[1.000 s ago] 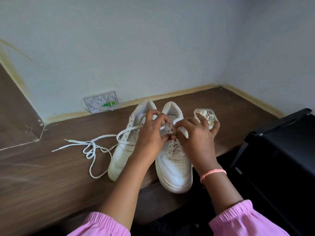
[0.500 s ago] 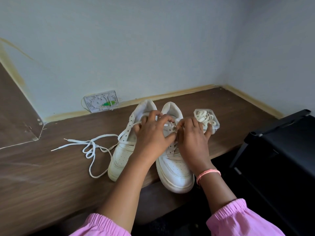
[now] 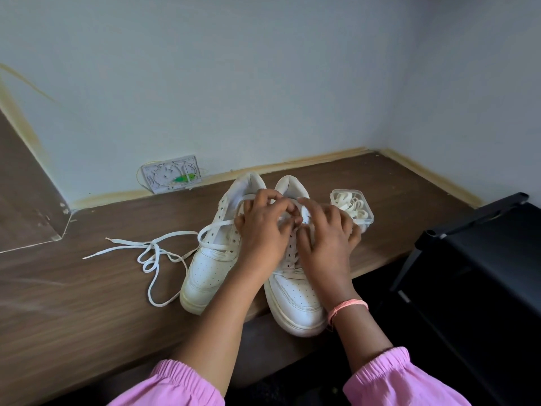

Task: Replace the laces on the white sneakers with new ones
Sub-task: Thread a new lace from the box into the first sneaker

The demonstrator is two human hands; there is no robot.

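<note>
Two white leather sneakers stand side by side at the table's (image 3: 87,303) front edge, toes toward the person: the left sneaker (image 3: 210,259), its eyelets mostly bare, and the right sneaker (image 3: 295,300), whose toe overhangs the edge. Both hands work over the right sneaker's upper eyelets. The left hand (image 3: 263,230) has its fingers curled, apparently pinching the white flat lace (image 3: 216,227) that loops across the left sneaker; the right hand (image 3: 328,235) is curled over the tongue, and whether it grips lace is hidden. A loose white lace (image 3: 152,253) lies tangled toward the table's left side. A clear plastic box of coiled new laces (image 3: 352,206) sits just beside the right hand.

A hard tug could drag the overhanging sneaker off the front edge, or the right hand could knock the box.

Compared with half a second ago, both hands sit slightly farther up the shoe, closer together.
</note>
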